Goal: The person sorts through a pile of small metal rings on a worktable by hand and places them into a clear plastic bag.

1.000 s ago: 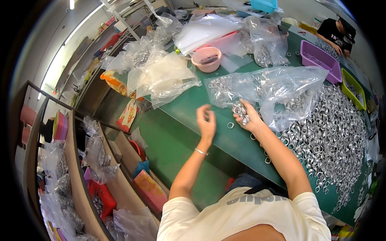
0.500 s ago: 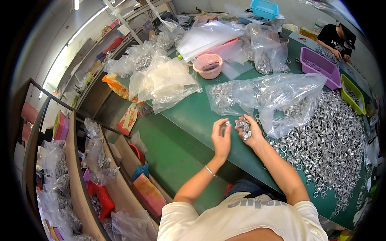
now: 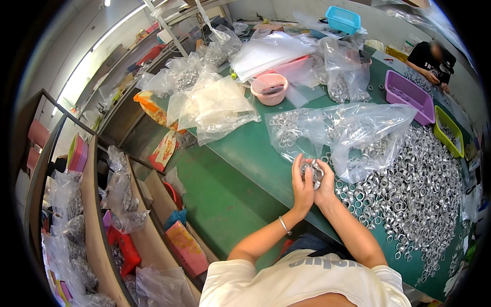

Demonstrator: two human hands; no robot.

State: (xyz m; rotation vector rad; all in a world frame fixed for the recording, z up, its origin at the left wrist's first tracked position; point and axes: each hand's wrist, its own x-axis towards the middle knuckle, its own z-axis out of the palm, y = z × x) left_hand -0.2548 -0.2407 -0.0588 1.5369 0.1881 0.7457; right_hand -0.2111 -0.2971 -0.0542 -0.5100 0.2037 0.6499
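Note:
My left hand (image 3: 302, 190) and my right hand (image 3: 326, 187) are cupped together above the near edge of the green table (image 3: 245, 159). Between them sits a small heap of silver metal rings (image 3: 313, 173). The right palm bears the rings from the right, with its fingers curled up around them. From the left, the left fingers and thumb press against the same heap. A clear plastic bag (image 3: 353, 146) with more rings inside lies flat just beyond my hands. To the right spreads a big loose pile of silver rings (image 3: 409, 189).
A pink basket (image 3: 269, 97), a purple bin (image 3: 409, 100), a green tray (image 3: 448, 137) and a blue basket (image 3: 343, 20) stand on the table. Another person (image 3: 432, 64) works at the far right. Wooden shelving (image 3: 110, 225) with bagged parts fills the left side.
My left hand has moved right, bringing its ring to the heap, and now meets my right hand. Both hands now close around the rings. The view has shifted slightly.

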